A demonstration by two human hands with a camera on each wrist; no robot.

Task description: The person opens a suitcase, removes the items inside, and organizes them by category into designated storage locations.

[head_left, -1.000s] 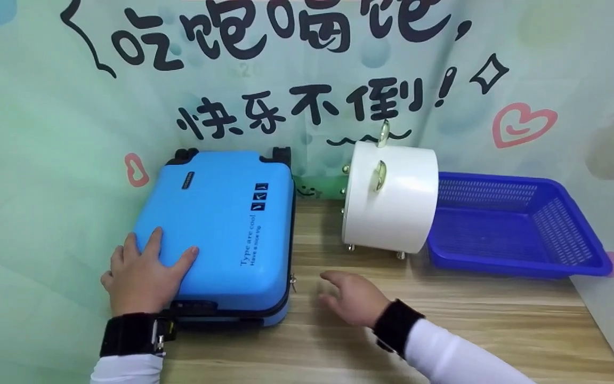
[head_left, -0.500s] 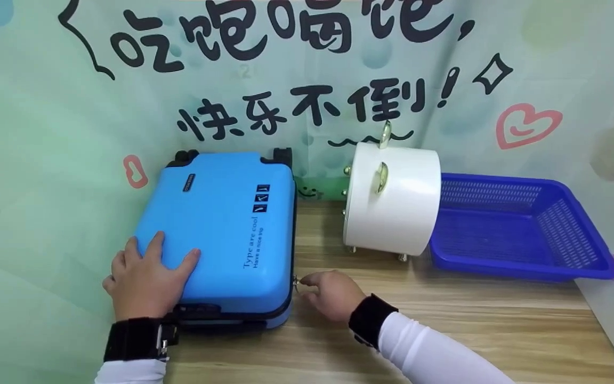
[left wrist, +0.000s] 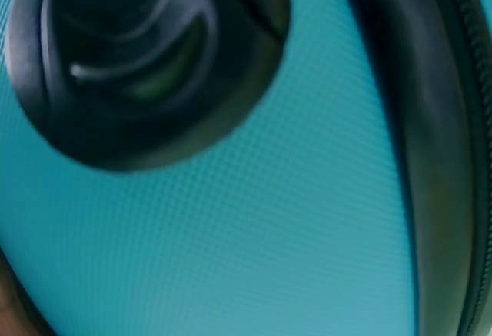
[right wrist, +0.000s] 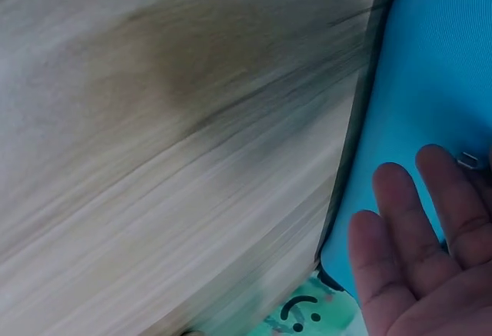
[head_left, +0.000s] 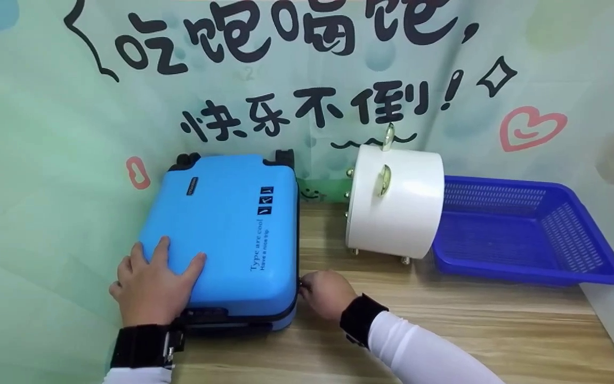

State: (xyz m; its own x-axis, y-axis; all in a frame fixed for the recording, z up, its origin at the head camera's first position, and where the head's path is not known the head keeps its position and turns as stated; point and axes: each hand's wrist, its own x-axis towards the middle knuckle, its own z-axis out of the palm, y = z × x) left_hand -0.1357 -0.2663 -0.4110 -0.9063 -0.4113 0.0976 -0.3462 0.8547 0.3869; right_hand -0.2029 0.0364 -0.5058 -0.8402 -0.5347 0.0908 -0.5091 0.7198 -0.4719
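A bright blue hard-shell suitcase (head_left: pixel 221 224) lies flat at the left of the table, wheels towards the back wall. My left hand (head_left: pixel 152 285) rests on its near left corner, fingers spread. The left wrist view shows only the suitcase's textured side (left wrist: pixel 307 197), a black round fitting (left wrist: pixel 146 67) and part of the zip (left wrist: pixel 477 67). Along the suitcase's right side, my right hand (head_left: pixel 329 293) pinches the zipper pull between thumb and index finger. A small metal piece of the pull (right wrist: pixel 469 161) shows behind the right hand's fingers (right wrist: pixel 400 213) in the right wrist view.
A white pot (head_left: pixel 395 202) with gold-coloured handles lies on its side right of the suitcase. Beyond it stands a blue perforated plastic basket (head_left: pixel 525 277), partly behind the pot. The wood-grain table (head_left: pixel 445 330) meets a printed cloth backdrop (head_left: pixel 307 64).
My right hand has moved left to the suitcase's side and taken hold of the zipper pull. The left hand has stayed on the suitcase, and the head view has shifted slightly.
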